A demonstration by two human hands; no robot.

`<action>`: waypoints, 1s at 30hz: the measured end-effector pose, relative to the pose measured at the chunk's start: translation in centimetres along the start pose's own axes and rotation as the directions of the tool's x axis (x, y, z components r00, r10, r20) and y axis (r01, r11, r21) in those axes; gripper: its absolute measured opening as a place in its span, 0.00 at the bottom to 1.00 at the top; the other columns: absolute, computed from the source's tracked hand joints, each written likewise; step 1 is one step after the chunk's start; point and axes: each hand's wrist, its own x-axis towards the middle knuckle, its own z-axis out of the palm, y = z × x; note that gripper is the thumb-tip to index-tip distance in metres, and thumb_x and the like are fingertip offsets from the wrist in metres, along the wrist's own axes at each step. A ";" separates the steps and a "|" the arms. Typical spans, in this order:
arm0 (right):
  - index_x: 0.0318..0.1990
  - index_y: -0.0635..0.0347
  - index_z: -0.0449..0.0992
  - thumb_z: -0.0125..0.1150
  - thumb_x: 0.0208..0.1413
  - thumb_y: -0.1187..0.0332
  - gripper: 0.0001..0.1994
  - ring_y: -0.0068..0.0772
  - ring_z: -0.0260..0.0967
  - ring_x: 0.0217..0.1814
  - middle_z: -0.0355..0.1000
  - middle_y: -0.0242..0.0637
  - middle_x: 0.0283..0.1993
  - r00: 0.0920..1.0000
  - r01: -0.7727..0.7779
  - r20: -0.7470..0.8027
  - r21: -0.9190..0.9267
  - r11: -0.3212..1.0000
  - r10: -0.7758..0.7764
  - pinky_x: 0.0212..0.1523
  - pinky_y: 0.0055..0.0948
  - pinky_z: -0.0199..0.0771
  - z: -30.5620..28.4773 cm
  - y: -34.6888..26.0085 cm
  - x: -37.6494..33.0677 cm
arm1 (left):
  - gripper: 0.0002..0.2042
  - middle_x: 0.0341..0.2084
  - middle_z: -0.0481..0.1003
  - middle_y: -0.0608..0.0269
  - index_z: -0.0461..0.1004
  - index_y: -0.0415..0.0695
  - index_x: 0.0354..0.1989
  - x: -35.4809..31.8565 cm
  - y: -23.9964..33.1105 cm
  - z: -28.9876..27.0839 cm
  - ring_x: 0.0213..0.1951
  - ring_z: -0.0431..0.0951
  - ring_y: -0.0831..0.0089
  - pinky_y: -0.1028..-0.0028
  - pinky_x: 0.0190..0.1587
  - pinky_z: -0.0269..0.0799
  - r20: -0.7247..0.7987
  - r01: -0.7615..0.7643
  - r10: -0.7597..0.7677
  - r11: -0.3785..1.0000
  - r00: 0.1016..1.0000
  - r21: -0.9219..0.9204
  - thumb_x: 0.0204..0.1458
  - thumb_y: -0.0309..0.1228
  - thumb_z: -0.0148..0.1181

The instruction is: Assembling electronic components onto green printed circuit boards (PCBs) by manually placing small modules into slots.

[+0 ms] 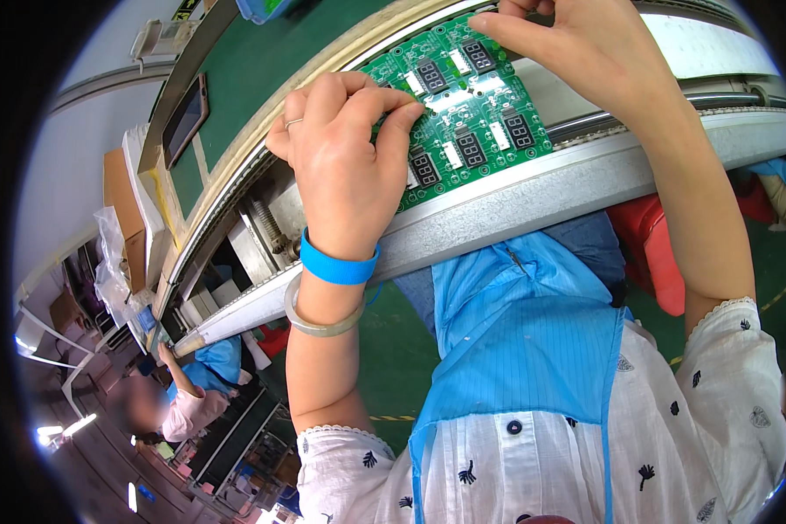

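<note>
White patterned shirt [533, 463] and blue apron [524, 349] fill the lower view, closest to the lens. Both forearms rise to a green board [472, 113], a panel of several small display modules, lying flat on the metal rail [515, 205] of the conveyor. Left hand [345, 166], with a blue wristband [339, 266] and a pale bangle [323, 321], pinches thumb against fingertips at the board's left edge; what it pinches is too small for me to tell. Right hand [576, 44] rests curled fingers on the far top edge, not visibly clamped. My judgement: board is light, stiff, thin, brittle at the break lines; hold by bare edges, avoid the displays, no flexing.
</note>
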 end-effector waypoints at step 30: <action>0.37 0.50 0.88 0.66 0.52 0.66 0.08 0.50 0.81 0.49 0.83 0.48 0.43 0.957 0.288 0.196 -0.668 0.686 -0.212 0.52 0.52 0.76 9.4 -4.8 19.1 | 0.08 0.30 0.81 0.65 0.84 0.44 0.30 0.1 -4.4 -1.0 0.38 0.75 0.68 0.69 0.45 0.69 -0.375 0.292 -0.523 0.802 0.765 -0.521 0.60 0.32 0.66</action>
